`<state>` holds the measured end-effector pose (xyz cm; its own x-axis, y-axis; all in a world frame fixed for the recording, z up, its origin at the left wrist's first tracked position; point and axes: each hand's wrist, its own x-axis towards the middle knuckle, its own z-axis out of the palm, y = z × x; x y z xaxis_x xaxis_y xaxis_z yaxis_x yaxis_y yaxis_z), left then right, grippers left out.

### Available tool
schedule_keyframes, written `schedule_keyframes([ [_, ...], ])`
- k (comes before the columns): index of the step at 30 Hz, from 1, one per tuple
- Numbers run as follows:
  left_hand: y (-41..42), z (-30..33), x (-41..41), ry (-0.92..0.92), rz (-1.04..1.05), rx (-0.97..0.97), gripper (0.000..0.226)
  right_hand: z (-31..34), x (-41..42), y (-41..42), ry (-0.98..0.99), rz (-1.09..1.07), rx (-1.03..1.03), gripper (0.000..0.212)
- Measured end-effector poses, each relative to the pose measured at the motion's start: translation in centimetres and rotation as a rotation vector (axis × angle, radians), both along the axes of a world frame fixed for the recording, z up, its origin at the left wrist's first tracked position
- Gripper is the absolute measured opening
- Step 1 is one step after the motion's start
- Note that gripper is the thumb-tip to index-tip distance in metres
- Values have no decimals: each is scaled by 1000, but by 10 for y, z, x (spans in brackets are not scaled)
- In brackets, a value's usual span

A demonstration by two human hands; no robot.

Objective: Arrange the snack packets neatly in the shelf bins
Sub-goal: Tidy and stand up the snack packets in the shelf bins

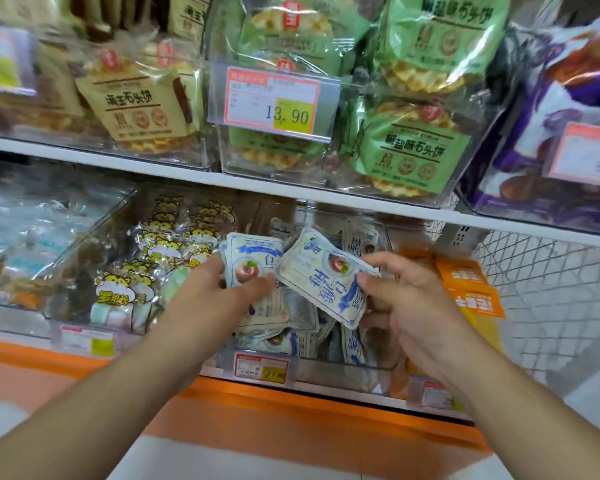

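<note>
The left hand [222,289] pinches a small stack of white packets [248,261]. The right hand [402,299] pinches one tilted packet [323,278] above the clear bin [326,370].

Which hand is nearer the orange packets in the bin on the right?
Right. The right hand holds a white-blue packet just beside the orange packets; the left hand grips another packet farther left, across the middle bin.

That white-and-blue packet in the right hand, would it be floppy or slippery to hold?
Probably light: the right hand holds the white-and-blue packet by one edge, between thumb and fingers. Likely fairly flat and slightly flexible, since it barely sags. Its glossy wrapper may be somewhat slippery.
</note>
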<state>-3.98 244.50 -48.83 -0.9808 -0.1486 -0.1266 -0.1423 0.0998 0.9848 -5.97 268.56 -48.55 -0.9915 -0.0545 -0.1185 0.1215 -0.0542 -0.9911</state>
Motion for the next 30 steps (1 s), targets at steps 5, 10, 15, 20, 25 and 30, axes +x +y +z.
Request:
schedule_keyframes([
  [5, 9, 12, 2, -78, -19, 179, 17, 17, 6, 12, 9, 58, -27, 17],
  [10, 11, 6, 8, -247, -245, 207, 22, 14, 9, 9, 114, 187, 365, 15],
  [15, 24, 8, 0, -341, -311, -2, 48, 9, 2, -3, 306, 64, 585, 15],
  [20, 26, 6, 14, -167, -459, -71, 48, 6, 3, -27, 570, 2, 625, 15],
  [25, 19, 6, 7, -76, -380, -121, 35, 1, -3, -47, 628, -9, 555, 8],
  [30, -25, 9, -3, -7, -205, -29, 35, -15, -26, -28, 431, 32, 739, 29],
])
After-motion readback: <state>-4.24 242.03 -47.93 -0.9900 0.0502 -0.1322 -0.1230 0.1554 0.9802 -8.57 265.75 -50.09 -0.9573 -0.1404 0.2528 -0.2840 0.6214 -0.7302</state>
